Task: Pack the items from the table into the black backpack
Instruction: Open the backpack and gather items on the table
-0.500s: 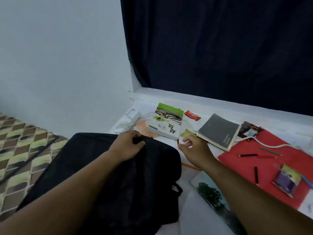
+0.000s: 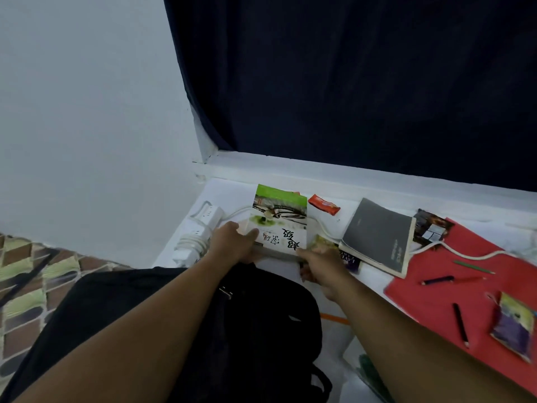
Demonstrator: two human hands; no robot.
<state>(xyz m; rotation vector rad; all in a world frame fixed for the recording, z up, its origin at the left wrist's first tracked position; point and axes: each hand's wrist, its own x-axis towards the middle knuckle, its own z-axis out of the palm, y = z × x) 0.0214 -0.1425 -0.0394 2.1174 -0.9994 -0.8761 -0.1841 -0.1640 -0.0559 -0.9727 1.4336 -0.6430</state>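
Both grips, left hand [image 2: 232, 242] and right hand [image 2: 319, 266], clasping green-white book [image 2: 279, 222], white table [image 2: 220, 190], dark curtain [image 2: 363, 82] behind

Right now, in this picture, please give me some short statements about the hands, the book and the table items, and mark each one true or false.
1. Both the left hand and the right hand touch the green and white book. True.
2. The book is already inside the black backpack. False: it lies on the table beyond the backpack.
3. The grey notebook lies right of the book. True.
4. The red folder has nothing on it. False: pencils and a small packet lie on it.
5. The white power strip lies left of the book. True.
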